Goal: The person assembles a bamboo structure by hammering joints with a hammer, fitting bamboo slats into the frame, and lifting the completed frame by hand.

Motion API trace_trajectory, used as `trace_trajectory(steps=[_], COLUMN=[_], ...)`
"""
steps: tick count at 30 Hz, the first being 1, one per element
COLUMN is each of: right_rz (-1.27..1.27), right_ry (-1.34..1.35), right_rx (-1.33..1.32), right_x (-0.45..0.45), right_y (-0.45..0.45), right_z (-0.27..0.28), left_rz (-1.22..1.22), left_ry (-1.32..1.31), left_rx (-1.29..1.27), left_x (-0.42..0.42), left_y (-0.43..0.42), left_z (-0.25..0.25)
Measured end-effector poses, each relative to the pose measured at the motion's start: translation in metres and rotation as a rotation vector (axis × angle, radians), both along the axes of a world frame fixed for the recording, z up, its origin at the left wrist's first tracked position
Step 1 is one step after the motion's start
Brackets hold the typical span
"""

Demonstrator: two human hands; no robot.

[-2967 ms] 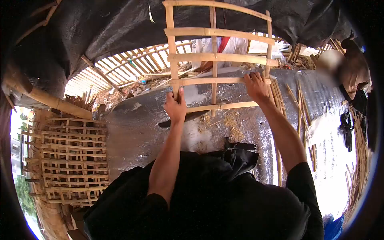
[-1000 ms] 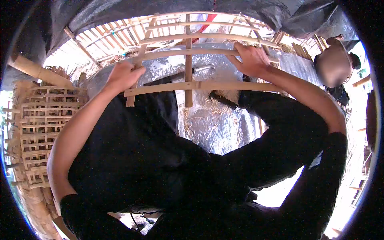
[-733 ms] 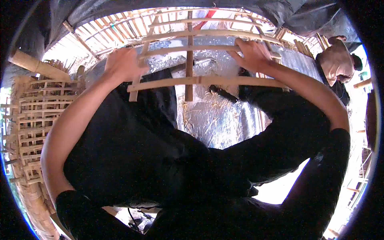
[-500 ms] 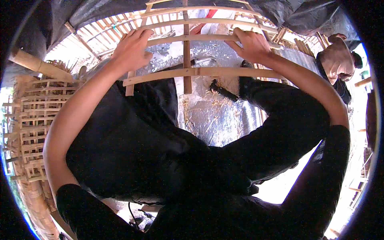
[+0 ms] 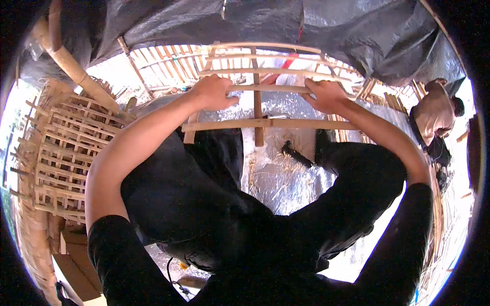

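Observation:
A frame of split-bamboo slats [image 5: 293, 123] stretches away from me over my lap and the floor, its crosspieces joined to a middle strip and side strips. My left hand [image 5: 213, 93] is closed on the left end of one crosspiece, its thumb on the near side. Toward the right end of the same crosspiece, my right hand [image 5: 326, 96] has its fingers curled over the slat. Between my legs, below the nearest slat, lies a dark tool [image 5: 297, 154] shaped like a hammer. A shiny curved tool on the floor is partly hidden behind the frame.
Stacked woven bamboo lattice panels [image 5: 76, 158] stand at my left beside a thick bamboo pole [image 5: 76, 71]. Black plastic sheeting [image 5: 245, 23] hangs overhead. Another person [image 5: 434, 115] bends over at the far right. A brown cardboard box [image 5: 79, 260] sits low on the left.
The view has tipped upward and turned left, so the frame, hands and floor appear lower and more of the sheeting shows. Both hands stay on the crosspiece.

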State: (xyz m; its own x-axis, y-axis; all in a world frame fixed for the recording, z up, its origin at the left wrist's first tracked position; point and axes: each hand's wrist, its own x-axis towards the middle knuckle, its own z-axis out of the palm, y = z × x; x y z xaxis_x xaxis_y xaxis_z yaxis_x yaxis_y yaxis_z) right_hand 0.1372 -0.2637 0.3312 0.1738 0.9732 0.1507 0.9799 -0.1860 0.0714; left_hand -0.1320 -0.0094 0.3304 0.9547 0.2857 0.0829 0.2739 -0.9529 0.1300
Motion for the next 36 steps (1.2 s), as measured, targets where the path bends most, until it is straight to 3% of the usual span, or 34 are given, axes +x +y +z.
trace_trajectory(steps=[1,3,8,13,21,26,28,30,32,34,36], right_rz=[-0.003,0.024,0.077,0.112,0.173,0.165,0.170,0.324,0.256,0.137,0.160], right_ry=[0.007,0.003,0.035,0.080,0.123,0.120,0.108,-0.007,-0.097,-0.223,-0.174], right_rx=[-0.081,-0.204,-0.220,-0.235,-0.126,-0.130,-0.143,0.025,0.027,0.107,0.146], right_x=[0.002,0.012,0.001,0.006,0.001,0.013,0.015,0.031,0.026,0.015,0.018], right_y=[0.003,0.007,-0.003,-0.007,-0.011,-0.006,-0.006,-0.005,-0.004,-0.005,-0.001], right_z=[0.004,-0.001,0.006,0.017,0.028,0.009,0.006,-0.013,-0.006,0.007,0.025], left_rz=[-0.020,-0.061,-0.051,-0.102,-0.083,-0.196,-0.151,-0.132,-0.132,0.033,-0.010], left_ry=[0.007,0.058,0.141,0.064,0.103,-0.042,0.013,-0.002,-0.058,-0.149,-0.259], left_rx=[0.099,0.053,-0.053,-0.053,-0.049,0.069,0.024,0.042,0.143,0.149,0.224], left_x=[-0.003,0.000,-0.009,-0.012,-0.021,-0.021,-0.022,-0.018,-0.010,-0.017,-0.016], left_y=[-0.004,0.005,-0.005,-0.002,-0.012,-0.002,-0.006,-0.001,0.004,-0.006,0.006], left_z=[0.008,0.005,0.012,0.010,0.030,0.013,0.007,0.006,-0.003,0.004,0.010])
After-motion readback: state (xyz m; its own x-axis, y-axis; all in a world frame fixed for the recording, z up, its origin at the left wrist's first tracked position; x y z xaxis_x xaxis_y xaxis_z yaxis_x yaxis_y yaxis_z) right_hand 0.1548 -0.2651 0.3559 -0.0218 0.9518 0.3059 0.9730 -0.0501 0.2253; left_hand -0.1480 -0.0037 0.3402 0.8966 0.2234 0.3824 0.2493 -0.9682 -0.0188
